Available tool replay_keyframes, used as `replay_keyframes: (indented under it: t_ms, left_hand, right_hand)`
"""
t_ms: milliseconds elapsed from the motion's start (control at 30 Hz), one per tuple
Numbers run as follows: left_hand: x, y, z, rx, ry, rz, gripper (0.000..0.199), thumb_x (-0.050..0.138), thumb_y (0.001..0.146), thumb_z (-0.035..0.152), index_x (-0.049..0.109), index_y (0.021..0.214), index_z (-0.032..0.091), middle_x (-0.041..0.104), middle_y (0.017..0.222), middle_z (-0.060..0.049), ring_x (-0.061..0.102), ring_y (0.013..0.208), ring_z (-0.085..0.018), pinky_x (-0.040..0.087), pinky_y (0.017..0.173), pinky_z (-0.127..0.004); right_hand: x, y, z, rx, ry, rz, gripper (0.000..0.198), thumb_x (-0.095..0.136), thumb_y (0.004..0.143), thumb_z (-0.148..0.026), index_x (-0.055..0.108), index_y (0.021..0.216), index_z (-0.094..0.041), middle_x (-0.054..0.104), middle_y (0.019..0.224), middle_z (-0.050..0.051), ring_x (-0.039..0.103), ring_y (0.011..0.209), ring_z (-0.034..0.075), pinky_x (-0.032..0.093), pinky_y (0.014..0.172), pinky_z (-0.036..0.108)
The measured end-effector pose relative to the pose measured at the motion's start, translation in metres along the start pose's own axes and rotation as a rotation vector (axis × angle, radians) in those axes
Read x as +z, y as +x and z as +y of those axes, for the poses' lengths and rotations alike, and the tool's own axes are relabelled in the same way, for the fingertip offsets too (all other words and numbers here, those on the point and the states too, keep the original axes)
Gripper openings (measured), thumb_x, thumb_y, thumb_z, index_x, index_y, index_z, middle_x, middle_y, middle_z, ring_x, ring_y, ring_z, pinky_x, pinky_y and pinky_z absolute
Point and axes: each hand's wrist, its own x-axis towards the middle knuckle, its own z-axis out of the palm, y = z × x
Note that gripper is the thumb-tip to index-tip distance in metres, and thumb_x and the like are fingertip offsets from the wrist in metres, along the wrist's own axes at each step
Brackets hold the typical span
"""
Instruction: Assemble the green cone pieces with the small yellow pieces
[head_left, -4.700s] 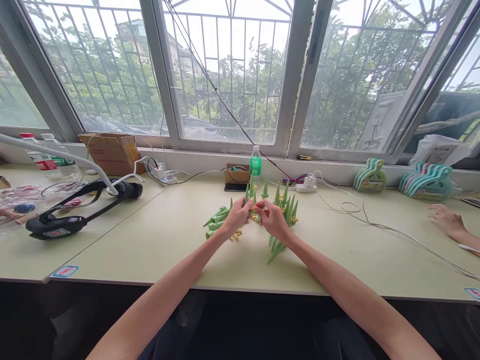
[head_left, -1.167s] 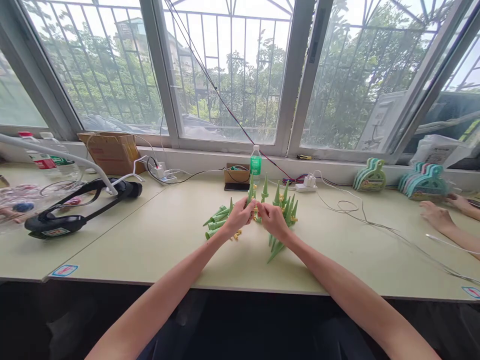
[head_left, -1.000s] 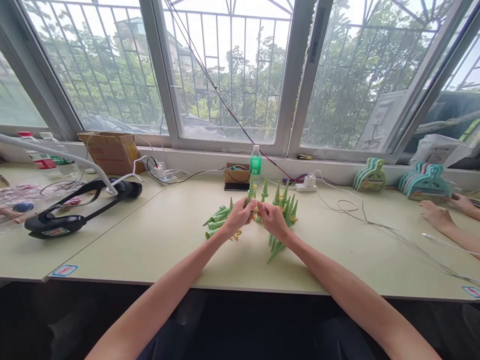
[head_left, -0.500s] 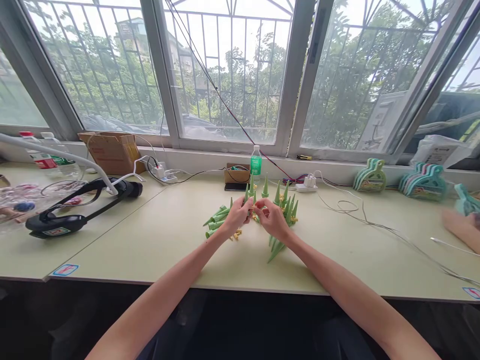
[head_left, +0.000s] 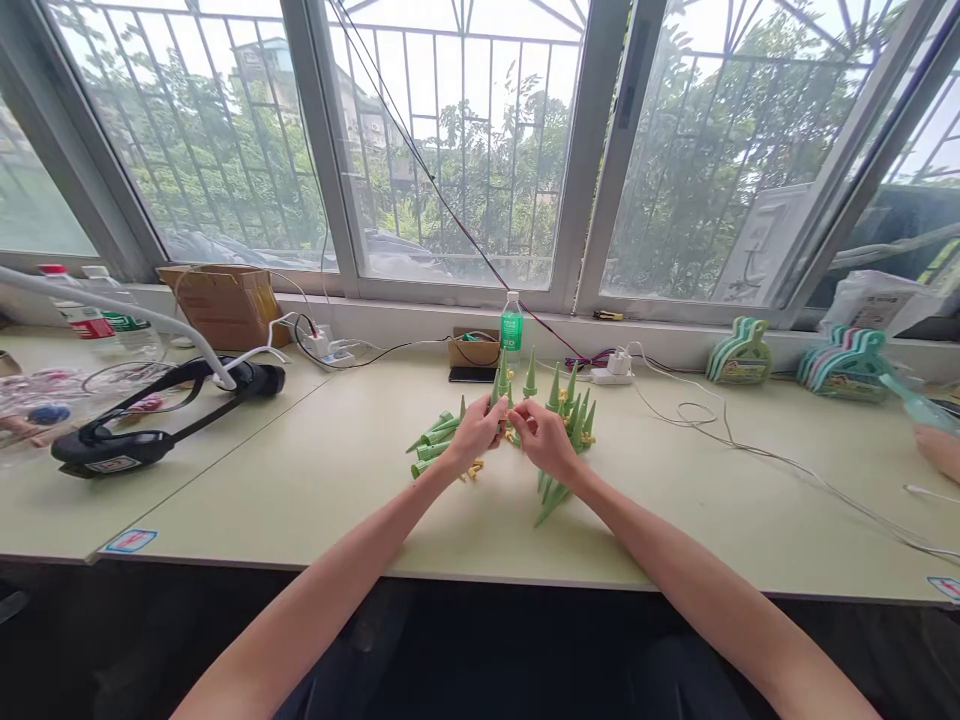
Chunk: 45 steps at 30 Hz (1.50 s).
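My left hand (head_left: 478,430) is closed around a green cone-shaped spike (head_left: 495,388), whose tip pokes up above the fingers. Facing it, my right hand (head_left: 546,436) pinches at a small yellow piece (head_left: 508,413), largely hidden by the fingertips. More green spikes (head_left: 577,415) stand and lie to the right of and under my right hand. To the left of my left hand, several green spikes (head_left: 431,440) lie on their sides. Small loose yellow pieces (head_left: 474,468) rest on the table just below that hand.
Behind the spikes stand a green-labelled bottle (head_left: 511,325), a small cardboard box (head_left: 472,350) and a dark phone (head_left: 474,375). A black headset (head_left: 150,420) lies left. Cables (head_left: 727,440) cross the right side near teal hangers (head_left: 844,365). A co-worker's hand (head_left: 937,450) shows at the right edge.
The fingers of my right hand have shifted slightly at the yellow piece; my left hand stays in place. At the far right, the co-worker's hand has moved outward, and the teal hanger there has tilted.
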Motion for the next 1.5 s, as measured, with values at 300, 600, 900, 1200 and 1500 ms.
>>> replay_keyframes:
  t_ms: [300,600,900,1200,1500]
  left_hand:
    - [0.001,-0.001,0.002,-0.013,0.030,-0.008,0.034,0.057,0.084,0.048,0.042,0.075,0.019,0.040,0.056,0.005,0.036,0.042,-0.006,0.025,0.036,-0.016]
    - [0.000,0.000,0.000,-0.003,0.022,0.010,0.035,0.052,0.086,0.049,0.038,0.074,0.019,0.040,0.054,0.005,0.035,0.042,-0.006,0.025,0.036,-0.017]
    - [0.000,0.003,-0.006,0.048,0.117,-0.022,0.040,0.049,0.087,0.056,0.038,0.073,0.020,0.040,0.050,0.006,0.032,0.039,-0.006,0.025,0.035,-0.018]
    - [-0.001,0.004,-0.009,0.080,0.172,-0.012,0.042,0.046,0.088,0.058,0.041,0.075,0.019,0.040,0.053,0.005,0.036,0.039,-0.006,0.029,0.036,-0.019]
    - [0.000,0.004,-0.010,0.063,0.088,-0.017,0.043,0.050,0.085,0.060,0.037,0.073,0.020,0.038,0.053,0.006,0.034,0.041,-0.006,0.027,0.035,-0.018]
  right_hand:
    - [0.001,0.001,0.004,0.013,-0.107,0.034,0.043,0.038,0.096,-0.049,0.042,0.066,-0.019,0.042,0.051,-0.005,0.037,0.047,0.009,0.030,0.051,0.023]
    - [0.001,0.000,0.000,0.003,-0.010,-0.023,0.034,0.047,0.091,-0.052,0.050,0.082,-0.019,0.058,0.072,0.000,0.043,0.048,0.009,0.032,0.050,0.023]
    - [0.001,0.001,0.004,0.024,-0.141,0.002,0.045,0.036,0.095,-0.051,0.040,0.064,-0.020,0.038,0.052,-0.004,0.032,0.050,0.009,0.027,0.051,0.024]
    - [0.001,0.001,0.006,0.035,-0.131,0.023,0.050,0.031,0.096,-0.054,0.043,0.063,-0.019,0.044,0.053,-0.003,0.037,0.050,0.010,0.029,0.052,0.024]
    - [-0.001,0.000,0.003,0.024,-0.076,-0.087,0.044,0.035,0.095,-0.053,0.044,0.068,-0.020,0.048,0.054,-0.003,0.041,0.046,0.009,0.033,0.050,0.023]
